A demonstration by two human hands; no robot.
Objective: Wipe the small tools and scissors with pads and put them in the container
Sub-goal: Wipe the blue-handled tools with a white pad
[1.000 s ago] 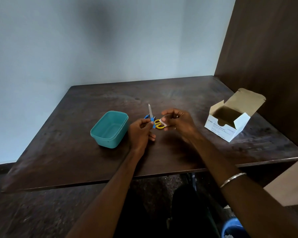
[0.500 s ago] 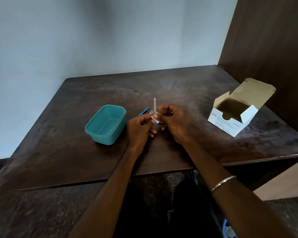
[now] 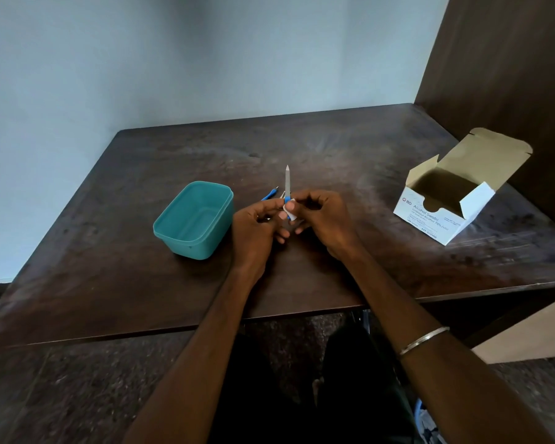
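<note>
Left hand (image 3: 257,219) pinches the file (image 3: 287,184) upright just right of the container (image 3: 194,219); right hand (image 3: 321,216) presses the pad (image 3: 291,214) at its base.

We see a dark wooden desk (image 3: 334,149) pushed against a pale blue wall (image 3: 205,59), with a dark wood panel (image 3: 510,59) rising at its right side. Below the desk's near edge lies a speckled floor (image 3: 61,389).

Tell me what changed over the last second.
The right hand brought its white pad over to the nail file held upright in the left hand, hiding the yellow scissors. The file stayed in the left grip; teal container and swab box are unmoved.
</note>
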